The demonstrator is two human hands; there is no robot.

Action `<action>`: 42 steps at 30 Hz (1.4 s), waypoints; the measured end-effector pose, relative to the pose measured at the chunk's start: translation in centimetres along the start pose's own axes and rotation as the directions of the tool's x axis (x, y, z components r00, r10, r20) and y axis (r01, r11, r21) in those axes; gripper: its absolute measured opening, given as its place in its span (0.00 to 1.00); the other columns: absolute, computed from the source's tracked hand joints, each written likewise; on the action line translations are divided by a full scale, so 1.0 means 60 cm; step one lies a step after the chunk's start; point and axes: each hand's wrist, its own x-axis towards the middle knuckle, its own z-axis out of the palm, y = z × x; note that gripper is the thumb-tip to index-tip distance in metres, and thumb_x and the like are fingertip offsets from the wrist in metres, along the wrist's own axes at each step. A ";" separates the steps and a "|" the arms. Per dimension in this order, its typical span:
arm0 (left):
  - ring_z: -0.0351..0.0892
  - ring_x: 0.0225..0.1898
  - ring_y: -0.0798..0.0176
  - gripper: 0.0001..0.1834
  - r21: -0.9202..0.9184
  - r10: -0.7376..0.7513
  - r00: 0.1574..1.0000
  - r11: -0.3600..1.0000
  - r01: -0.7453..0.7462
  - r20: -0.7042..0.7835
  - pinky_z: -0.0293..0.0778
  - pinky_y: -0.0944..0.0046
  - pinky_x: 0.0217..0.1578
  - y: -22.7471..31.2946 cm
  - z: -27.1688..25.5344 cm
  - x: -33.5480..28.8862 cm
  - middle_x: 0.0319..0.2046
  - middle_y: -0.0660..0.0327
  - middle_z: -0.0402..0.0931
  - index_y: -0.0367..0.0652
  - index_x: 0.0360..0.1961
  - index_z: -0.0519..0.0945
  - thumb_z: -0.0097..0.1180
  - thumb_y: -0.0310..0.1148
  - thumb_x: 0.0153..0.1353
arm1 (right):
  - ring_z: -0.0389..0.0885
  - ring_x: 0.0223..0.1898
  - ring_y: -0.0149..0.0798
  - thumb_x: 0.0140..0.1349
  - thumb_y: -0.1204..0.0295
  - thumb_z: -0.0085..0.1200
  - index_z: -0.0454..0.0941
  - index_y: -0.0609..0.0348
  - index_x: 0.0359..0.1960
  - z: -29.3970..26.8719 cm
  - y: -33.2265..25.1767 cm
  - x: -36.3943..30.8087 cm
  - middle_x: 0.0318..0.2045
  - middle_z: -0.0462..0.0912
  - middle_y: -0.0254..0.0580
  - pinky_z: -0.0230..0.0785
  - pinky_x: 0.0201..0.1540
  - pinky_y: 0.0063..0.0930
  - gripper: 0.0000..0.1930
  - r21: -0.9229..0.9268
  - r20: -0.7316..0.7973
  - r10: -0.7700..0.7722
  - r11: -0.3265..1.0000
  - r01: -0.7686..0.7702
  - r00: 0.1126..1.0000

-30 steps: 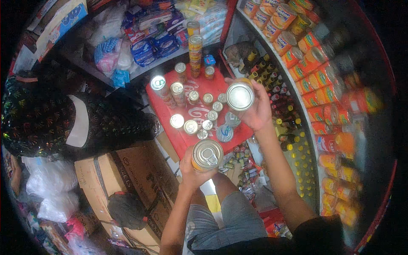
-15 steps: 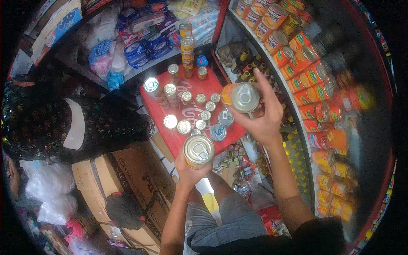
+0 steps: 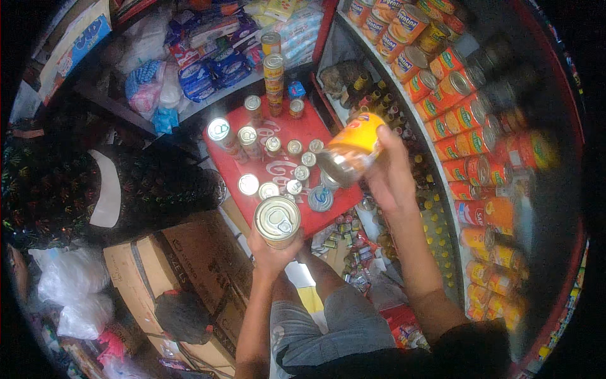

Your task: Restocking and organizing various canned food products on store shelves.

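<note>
Near the front edge of a red table (image 3: pixel 249 161), my left hand (image 3: pixel 273 252) grips a food can (image 3: pixel 278 218) with its pull-tab lid facing up. My right hand (image 3: pixel 392 174) is closed on a yellow-and-orange can (image 3: pixel 356 142), tilted over the table's right side and blurred by motion. Between and beyond my hands, several small cans (image 3: pixel 294 147) stand on the table, lids up. A taller can (image 3: pixel 219 129) is at its left edge. Toward the back rises a stack of yellow cans (image 3: pixel 273 76). A wide can (image 3: pixel 320 198) stands just below the one in my right hand.
Along the right, a curved shelf holds rows of orange cans (image 3: pixel 467 117) and yellow cans (image 3: pixel 486 278). Dark bottles (image 3: pixel 379 104) stand beside the table. Blue packets (image 3: pixel 224 69) fill a ledge behind it. To the left are cardboard boxes (image 3: pixel 202 271) and white plastic bags (image 3: pixel 72 278).
My right hand has tipped its can from lid toward me to sideways, so its printed side shows. My left hand has shifted slightly left with its can.
</note>
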 end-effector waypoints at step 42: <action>0.68 0.33 0.61 0.18 -0.667 -0.474 0.741 -0.744 -0.047 0.476 0.69 0.63 0.39 0.137 -0.033 0.098 0.29 0.56 0.67 0.33 0.37 0.67 0.54 0.38 0.58 | 0.78 0.46 0.48 0.63 0.50 0.47 0.68 0.56 0.56 -0.029 0.043 -0.047 0.53 0.75 0.44 0.76 0.48 0.44 0.26 0.635 0.207 0.542 0.558 -0.534 0.814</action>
